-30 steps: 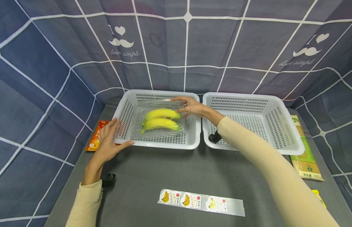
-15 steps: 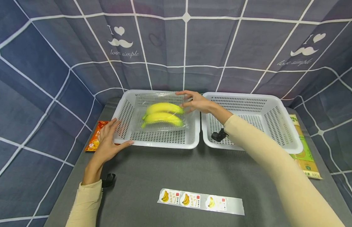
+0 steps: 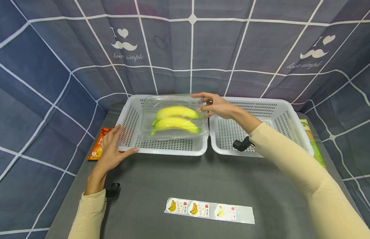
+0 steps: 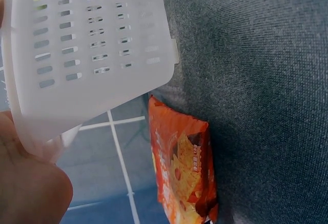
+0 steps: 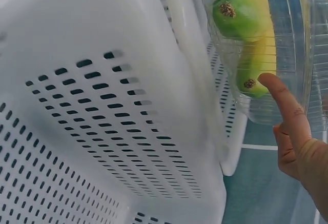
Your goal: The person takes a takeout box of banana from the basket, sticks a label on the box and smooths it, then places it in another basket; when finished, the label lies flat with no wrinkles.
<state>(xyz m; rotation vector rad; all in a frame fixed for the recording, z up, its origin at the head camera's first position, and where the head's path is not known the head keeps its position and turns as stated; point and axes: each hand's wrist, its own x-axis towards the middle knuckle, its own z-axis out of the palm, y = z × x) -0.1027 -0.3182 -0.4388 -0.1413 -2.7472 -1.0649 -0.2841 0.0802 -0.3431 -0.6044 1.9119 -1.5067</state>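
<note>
A clear plastic box (image 3: 148, 120) is hanging over the left-hand white basket (image 3: 164, 151), two yellow bananas (image 3: 176, 123) with green ends lying side by side inside it. Its right end is overlapping the basket's rim; from here I cannot tell whether the two are touching. A second white basket (image 3: 290, 121) is standing just beside the first, on its right. An orange snack packet (image 3: 96, 147) is lying near the left basket's outer side, and a green-and-yellow packet (image 3: 317, 151) is showing past the far right one. Nearer the person, a strip of banana stickers (image 3: 209, 210) is stretching across the dark grey cloth (image 3: 161, 182) that is covering the table. Blue-grey curtains (image 3: 215, 46) are enclosing the work space behind and at both sides, their white lines forming big squares, with hearts and moustaches on the back panel.

The right hand (image 3: 218, 105) is gripping the box by its right end, the thumb bending against the plastic beside the banana tips. The left hand (image 3: 110, 154) is spreading wide round the left basket's near corner, fingers resting on the side rim, thumb lying along the front.
</note>
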